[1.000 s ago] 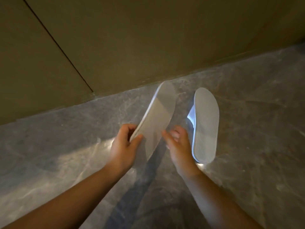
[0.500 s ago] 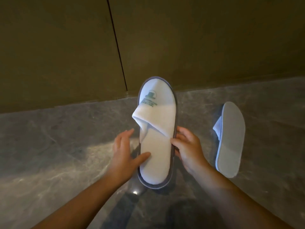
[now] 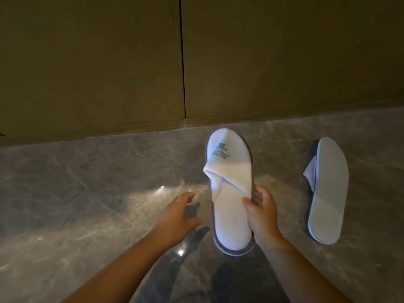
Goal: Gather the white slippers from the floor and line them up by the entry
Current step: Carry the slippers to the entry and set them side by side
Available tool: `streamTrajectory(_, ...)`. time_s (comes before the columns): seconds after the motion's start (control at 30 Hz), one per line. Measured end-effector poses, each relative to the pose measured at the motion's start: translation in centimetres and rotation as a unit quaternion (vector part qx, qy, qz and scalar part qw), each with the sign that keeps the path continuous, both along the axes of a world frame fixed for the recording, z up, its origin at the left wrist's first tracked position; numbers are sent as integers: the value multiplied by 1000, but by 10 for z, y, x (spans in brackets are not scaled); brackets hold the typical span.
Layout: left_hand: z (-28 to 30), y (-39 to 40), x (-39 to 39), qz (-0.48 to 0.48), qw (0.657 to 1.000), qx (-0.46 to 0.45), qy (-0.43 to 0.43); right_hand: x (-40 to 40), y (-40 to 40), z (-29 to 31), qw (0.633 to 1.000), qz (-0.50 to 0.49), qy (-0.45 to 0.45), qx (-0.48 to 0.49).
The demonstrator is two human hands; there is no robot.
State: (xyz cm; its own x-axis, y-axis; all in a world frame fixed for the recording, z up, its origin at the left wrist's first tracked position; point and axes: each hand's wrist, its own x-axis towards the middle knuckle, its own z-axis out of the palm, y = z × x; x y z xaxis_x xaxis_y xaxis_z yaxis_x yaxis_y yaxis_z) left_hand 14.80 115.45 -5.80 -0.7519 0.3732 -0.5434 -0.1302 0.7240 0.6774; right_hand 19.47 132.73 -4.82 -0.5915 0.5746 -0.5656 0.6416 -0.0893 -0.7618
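Note:
A white slipper (image 3: 229, 184) with a grey rim and a green logo faces up, toe toward the wall. My right hand (image 3: 261, 213) grips its right edge near the middle, thumb on the insole. Whether its heel touches the floor, I cannot tell. My left hand (image 3: 178, 217) hovers just left of it, fingers spread, holding nothing. A second white slipper (image 3: 328, 191) lies sole up on the floor to the right, its strap poking out on its left side.
The floor (image 3: 87, 193) is glossy grey marble with bright light reflections. A dark olive wall or cabinet front (image 3: 109, 62) with a vertical seam (image 3: 182, 62) runs along the back, close behind the slipper toes.
The held slipper was turned from sole up to insole up. My left hand has let go of it and drawn away to the left; my right hand alone holds it now.

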Motion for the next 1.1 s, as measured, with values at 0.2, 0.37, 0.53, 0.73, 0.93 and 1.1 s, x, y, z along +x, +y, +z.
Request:
streamTrajectory(0.2, -40, -22, -7, -139, 968, -183, 100, -14, 20, -28, 980, 113, -67, 147)
streamTrajectory(0.37, -60, -32, 5, -168, 939, -278, 114, 10, -2, -44, 917, 226, -184, 272)
streamTrajectory(0.53, -64, -34, 7, -180, 933, -282, 129, 24, -15, -56, 887, 263, -203, 322)
streamTrajectory(0.73, -61, -33, 7, -194, 925, -297, 136, 18, -10, -57, 890, 253, -188, 330)
streamTrajectory(0.93, -63, -34, 6, -198, 921, -304, 142, 2, -4, -61, 890, 257, -186, 328)
streamTrajectory(1.1, -63, -38, 6, -187, 925, -293, 154, 16, 13, -54, 887, 237, -160, 364)
